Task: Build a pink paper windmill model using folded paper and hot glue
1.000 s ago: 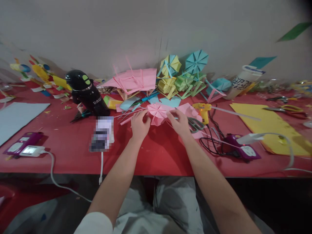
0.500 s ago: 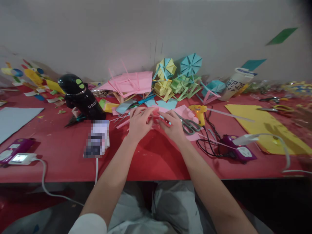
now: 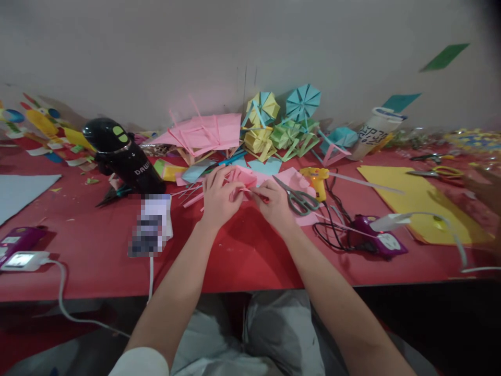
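- taking twelve o'clock as straight away from the person, the pink folded-paper piece [image 3: 243, 176] is at the centre, over the red-covered worktop [image 3: 250, 261], between both hands.
- the left hand [image 3: 221, 201] is partly closed, fingers curled round the piece's seven o'clock side.
- the right hand [image 3: 274, 203] is nearly closed, its fingertips pinching a thin pale-pink paper edge [image 3: 246, 189] at about five o'clock.
- folds are already made in the piece, but it looks unfinished; narrow pink paper strips [image 3: 193, 199] lie loose at eight o'clock.
- towards one o'clock, the yellow folded-paper wheel [image 3: 267, 107] and blue folded-paper wheel [image 3: 303, 102] look fully pleated. how much work remains on the pink piece can't be told.
- the grey-handled scissors [image 3: 291, 194] lie unheld near four o'clock, the yellow glue gun [image 3: 319, 180] at three.
- fingers hide most of the piece's near side; whether the pinched edge is a separate strip is unclear.
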`<state>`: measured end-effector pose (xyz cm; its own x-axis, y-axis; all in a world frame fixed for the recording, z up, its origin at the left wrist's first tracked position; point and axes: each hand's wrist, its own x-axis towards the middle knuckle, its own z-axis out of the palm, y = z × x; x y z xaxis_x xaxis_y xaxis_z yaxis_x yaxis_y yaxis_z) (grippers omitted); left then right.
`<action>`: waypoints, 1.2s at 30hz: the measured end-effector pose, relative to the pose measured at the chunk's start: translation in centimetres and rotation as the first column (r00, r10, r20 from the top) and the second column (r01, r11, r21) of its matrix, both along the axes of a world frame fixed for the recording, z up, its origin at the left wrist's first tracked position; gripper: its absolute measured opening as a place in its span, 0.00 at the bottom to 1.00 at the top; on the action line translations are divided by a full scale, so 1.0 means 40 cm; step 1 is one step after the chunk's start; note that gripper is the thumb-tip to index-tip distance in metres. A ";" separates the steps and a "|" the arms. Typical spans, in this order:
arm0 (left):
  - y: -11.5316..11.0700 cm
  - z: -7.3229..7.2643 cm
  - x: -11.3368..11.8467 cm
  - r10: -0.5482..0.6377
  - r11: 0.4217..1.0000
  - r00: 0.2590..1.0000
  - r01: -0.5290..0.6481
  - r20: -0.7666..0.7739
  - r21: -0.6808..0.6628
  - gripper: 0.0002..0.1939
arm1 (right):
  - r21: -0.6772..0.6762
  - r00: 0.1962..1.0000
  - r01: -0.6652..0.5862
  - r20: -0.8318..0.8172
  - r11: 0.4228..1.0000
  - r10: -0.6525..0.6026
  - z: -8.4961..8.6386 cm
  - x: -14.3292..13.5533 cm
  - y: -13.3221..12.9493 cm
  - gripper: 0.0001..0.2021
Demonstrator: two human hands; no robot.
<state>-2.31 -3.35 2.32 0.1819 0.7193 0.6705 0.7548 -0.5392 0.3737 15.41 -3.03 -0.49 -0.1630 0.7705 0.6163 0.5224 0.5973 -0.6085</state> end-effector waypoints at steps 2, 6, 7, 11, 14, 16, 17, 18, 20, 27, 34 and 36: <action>0.002 -0.001 0.003 -0.011 1.000 1.000 0.011 0.001 -0.004 0.05 | 0.054 0.999 0.035 0.019 0.998 -0.037 0.000 -0.001 0.000 0.09; 0.002 0.000 0.018 -0.034 0.999 0.999 0.034 -0.020 -0.003 0.07 | 0.159 0.987 0.116 0.088 0.980 -0.131 0.006 -0.005 0.001 0.10; 0.001 0.002 0.021 -0.039 0.999 0.999 0.039 -0.023 -0.010 0.08 | 0.162 0.987 0.107 0.102 0.981 -0.124 0.007 -0.006 0.002 0.10; -0.002 0.010 0.024 -0.123 0.992 0.990 0.125 0.064 -0.028 0.16 | 0.108 0.993 0.079 0.080 0.991 -0.088 0.001 -0.002 0.010 0.10; 0.008 -0.001 0.004 -0.151 0.984 0.953 0.170 0.264 -0.053 0.22 | 0.042 0.994 0.104 -0.023 0.994 -0.103 -0.005 0.004 0.014 0.10; 0.021 -0.020 -0.017 -0.059 0.986 0.909 0.117 0.412 -0.117 0.22 | -0.024 0.988 0.117 -0.102 0.993 -0.119 -0.009 0.008 0.016 0.08; 0.030 -0.032 -0.027 -0.003 0.980 0.877 0.099 0.480 -0.175 0.24 | -0.063 0.982 0.125 -0.136 0.990 -0.133 -0.011 0.011 0.018 0.07; 0.038 -0.044 -0.036 0.044 0.967 0.848 0.097 0.527 -0.237 0.24 | -0.101 0.975 0.133 -0.165 0.986 -0.148 -0.013 0.014 0.021 0.07; 0.051 -0.063 -0.048 0.116 0.925 0.810 0.124 0.574 -0.361 0.22 | -0.170 0.962 0.142 -0.209 0.975 -0.177 -0.018 0.021 0.028 0.06; 0.059 -0.064 -0.055 0.104 0.873 0.813 0.202 0.573 -0.445 0.13 | -0.293 0.978 0.046 -0.181 0.955 -0.103 -0.037 0.040 0.045 0.10; 0.055 -0.050 -0.068 0.045 0.868 0.830 0.243 0.556 -0.434 0.07 | -0.261 0.985 0.023 -0.161 0.965 -0.067 -0.051 0.043 0.047 0.15; 0.054 -0.048 -0.072 0.013 0.870 0.838 0.260 0.546 -0.419 0.08 | -0.265 0.983 0.006 -0.175 0.964 -0.055 -0.046 0.043 0.046 0.14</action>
